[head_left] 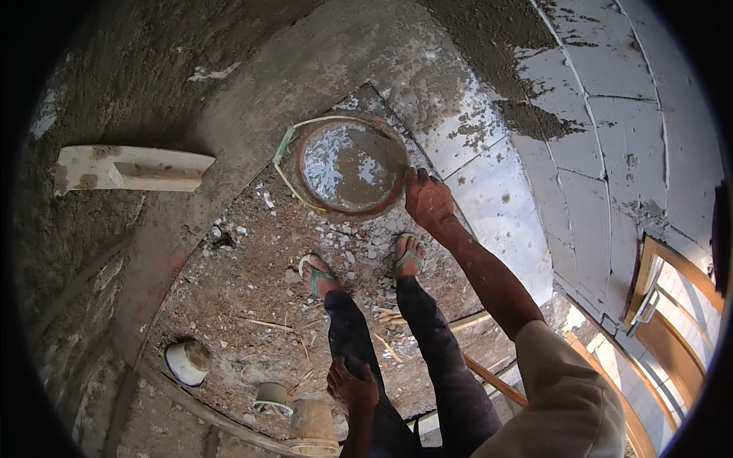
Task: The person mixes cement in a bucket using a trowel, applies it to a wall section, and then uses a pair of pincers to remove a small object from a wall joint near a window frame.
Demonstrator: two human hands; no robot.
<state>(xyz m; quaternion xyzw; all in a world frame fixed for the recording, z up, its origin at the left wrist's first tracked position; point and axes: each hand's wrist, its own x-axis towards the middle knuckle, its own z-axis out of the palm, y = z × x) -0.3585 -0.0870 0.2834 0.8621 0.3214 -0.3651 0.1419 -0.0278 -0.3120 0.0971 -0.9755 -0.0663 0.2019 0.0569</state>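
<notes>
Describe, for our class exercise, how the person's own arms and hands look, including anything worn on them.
The right hand is ungloved, with pale specks on its back. The right forearm is bare up to a loose, plain tan sleeve. The left hand is also ungloved; no left sleeve shows.

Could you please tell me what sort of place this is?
Likely a building site: what looks like mortar partly covers a pale block wall, a wooden float is at the left, and a round basin of murky liquid sits on rubble-strewn ground.
</notes>
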